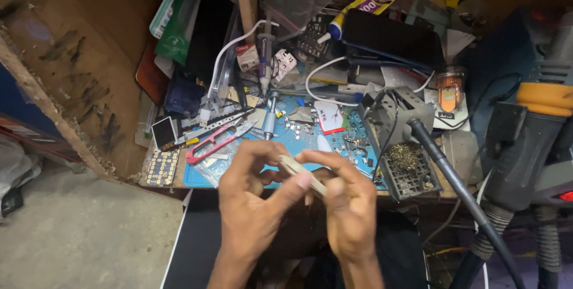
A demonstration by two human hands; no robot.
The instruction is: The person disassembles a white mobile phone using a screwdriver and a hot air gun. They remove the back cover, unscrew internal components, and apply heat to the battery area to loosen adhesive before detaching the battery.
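As hands (298, 196) pinch pale strip (301, 174), yellow-purple tube (361, 7) behind

A small, flat, pale beige piece (301, 174) lies tilted, pinched above the blue mat's near edge.

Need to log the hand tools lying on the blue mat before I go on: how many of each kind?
Red-handled snips: 1
Tweezers: 1
Blue-grip screwdriver: 1
Total: 3
The small parts scattered on the blue mat are too small to count.
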